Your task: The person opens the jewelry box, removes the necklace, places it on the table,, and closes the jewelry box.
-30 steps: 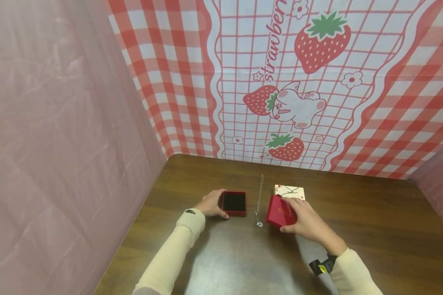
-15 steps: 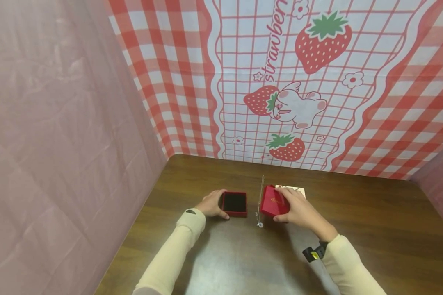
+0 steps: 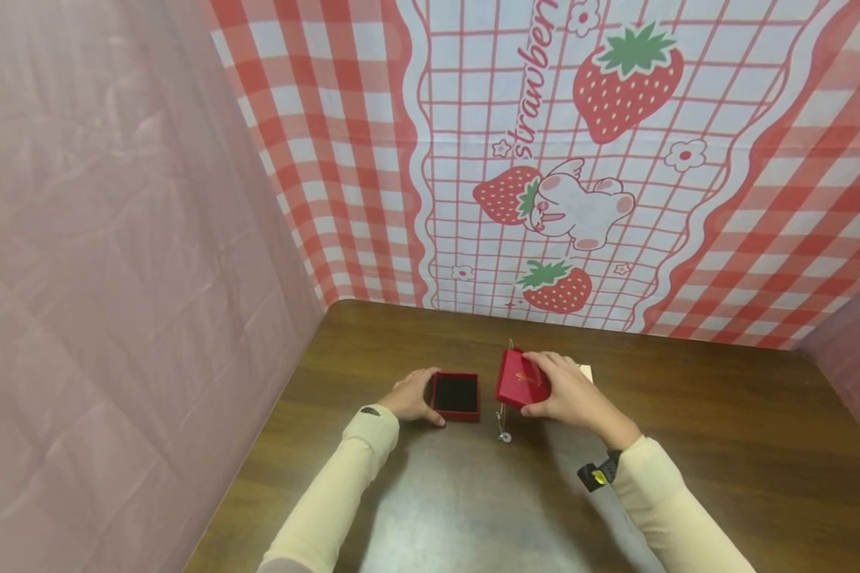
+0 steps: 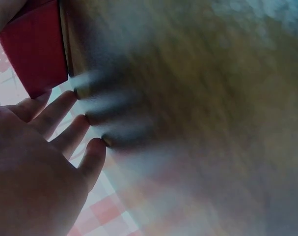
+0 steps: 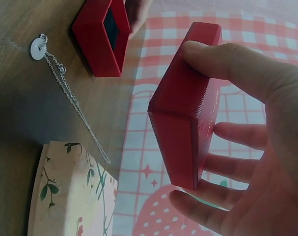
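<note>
Gripping: right hand (image 3: 572,396) on red lid (image 3: 521,378); left hand (image 3: 409,397) on red box (image 3: 459,416).
Right-wrist view exposes floral box (image 5: 70,194), mostly hidden from head.

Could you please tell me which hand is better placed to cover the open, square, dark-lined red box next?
Probably the right hand: it holds the shallow, rectangular red lid raised near the box, while the left hand holds the box's opposite side.
</note>
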A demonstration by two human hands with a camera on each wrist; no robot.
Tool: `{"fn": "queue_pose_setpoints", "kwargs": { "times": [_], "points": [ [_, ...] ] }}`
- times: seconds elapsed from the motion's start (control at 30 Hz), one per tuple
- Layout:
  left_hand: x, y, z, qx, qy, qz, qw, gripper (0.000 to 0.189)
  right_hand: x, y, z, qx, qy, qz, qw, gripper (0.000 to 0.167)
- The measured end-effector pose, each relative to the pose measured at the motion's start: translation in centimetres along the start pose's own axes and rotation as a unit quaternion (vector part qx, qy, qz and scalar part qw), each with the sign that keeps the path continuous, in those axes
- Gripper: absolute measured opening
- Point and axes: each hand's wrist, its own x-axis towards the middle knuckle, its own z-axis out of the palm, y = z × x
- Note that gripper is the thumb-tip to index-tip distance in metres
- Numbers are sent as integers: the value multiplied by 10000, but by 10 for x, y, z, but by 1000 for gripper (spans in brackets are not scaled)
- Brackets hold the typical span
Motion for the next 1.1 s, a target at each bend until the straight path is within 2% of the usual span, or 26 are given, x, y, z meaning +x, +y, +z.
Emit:
{"fn": "queue_pose_setpoints", "kwargs": {
  "times": [0.6, 1.1],
  "points": [
    [0, -2, 1, 41, -14, 21, 10000, 100, 22, -10, 10, -90, -262, -43, 9996, 88],
    [-1, 0, 0, 34, 49, 43, 10000, 101, 45, -20, 27, 205, -626, -140, 9977, 86]
  ]
}}
